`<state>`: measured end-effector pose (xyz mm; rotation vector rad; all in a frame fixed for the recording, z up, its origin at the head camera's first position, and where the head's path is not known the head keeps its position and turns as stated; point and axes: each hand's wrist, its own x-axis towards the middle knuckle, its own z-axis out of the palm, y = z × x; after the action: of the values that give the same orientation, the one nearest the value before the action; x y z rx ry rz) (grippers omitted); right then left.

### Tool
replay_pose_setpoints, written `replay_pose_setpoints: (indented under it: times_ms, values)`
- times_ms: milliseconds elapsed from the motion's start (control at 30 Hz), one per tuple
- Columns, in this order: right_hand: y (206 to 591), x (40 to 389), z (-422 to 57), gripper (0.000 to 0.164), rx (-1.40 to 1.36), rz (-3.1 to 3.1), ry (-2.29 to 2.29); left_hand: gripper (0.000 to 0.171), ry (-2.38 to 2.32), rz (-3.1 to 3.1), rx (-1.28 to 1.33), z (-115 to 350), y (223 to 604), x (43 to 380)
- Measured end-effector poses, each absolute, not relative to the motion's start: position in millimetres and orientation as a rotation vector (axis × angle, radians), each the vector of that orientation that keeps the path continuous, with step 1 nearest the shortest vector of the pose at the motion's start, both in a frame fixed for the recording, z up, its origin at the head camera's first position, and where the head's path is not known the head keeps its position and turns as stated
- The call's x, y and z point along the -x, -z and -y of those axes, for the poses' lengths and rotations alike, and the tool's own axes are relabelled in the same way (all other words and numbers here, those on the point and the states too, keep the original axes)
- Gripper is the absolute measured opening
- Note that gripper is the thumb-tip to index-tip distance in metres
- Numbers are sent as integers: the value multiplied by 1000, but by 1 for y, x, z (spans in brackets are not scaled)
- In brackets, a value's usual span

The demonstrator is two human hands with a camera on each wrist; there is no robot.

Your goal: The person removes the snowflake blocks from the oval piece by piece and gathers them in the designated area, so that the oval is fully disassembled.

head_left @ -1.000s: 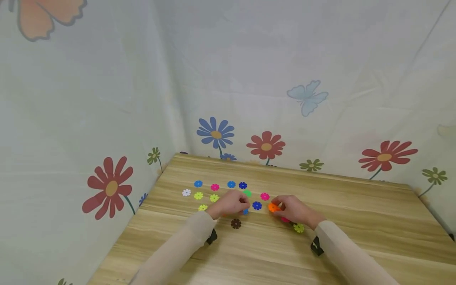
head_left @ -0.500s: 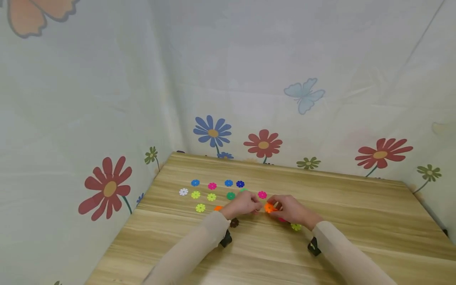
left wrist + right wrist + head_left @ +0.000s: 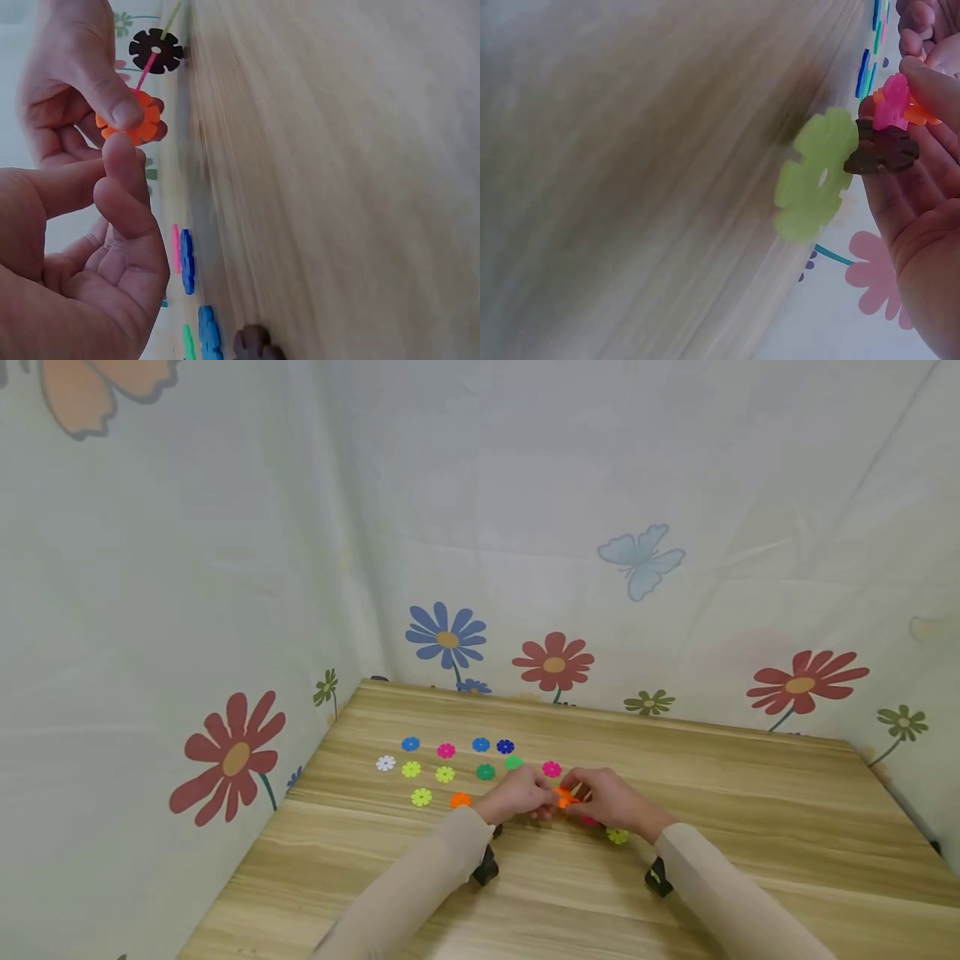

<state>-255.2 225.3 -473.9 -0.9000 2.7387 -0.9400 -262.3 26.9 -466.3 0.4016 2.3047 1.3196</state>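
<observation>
My right hand (image 3: 618, 797) pinches an orange notched snowflake disc (image 3: 148, 112) between thumb and fingers. A pink disc (image 3: 891, 105) is slotted into it, followed by a dark brown disc (image 3: 885, 148) and a yellow-green disc (image 3: 817, 176), making a short chain. In the left wrist view the brown disc faces the camera while the pink one shows edge-on. My left hand (image 3: 519, 793) has its thumb and index fingertips together at the lower edge of the orange disc, other fingers curled. Its fingertips hide part of that edge.
Several loose discs lie on the wooden table (image 3: 735, 810) left of and behind the hands, among them white (image 3: 386, 763), orange (image 3: 461, 800), green (image 3: 486, 772) and pink (image 3: 552, 769). A flower-printed curtain (image 3: 660, 635) stands behind the table.
My left hand has moved right from above the loose discs to the orange disc. The right hand keeps its grip on the chain, with the orange disc tilted a little.
</observation>
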Motion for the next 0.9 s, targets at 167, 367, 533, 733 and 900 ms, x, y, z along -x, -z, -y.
replay_pose_setpoints:
  times_ms: [167,367,533,733,900]
  values:
    - [474,255,-225,22,883,-2714,957,15,-1372,-2282,-339,-27,468,263]
    - [476,254,-227,24,894,-2710,965,10,-1419,-2287,-310,-23,470,265]
    - [477,252,-231,23,941,-2725,950,9,-1454,-2269,-299,-21,471,266]
    - [477,251,-234,26,945,-2704,947,7,-1493,-2250,-239,-20,471,265]
    - [475,250,-232,25,955,-2697,941,6,-1474,-2264,-243,-19,472,266]
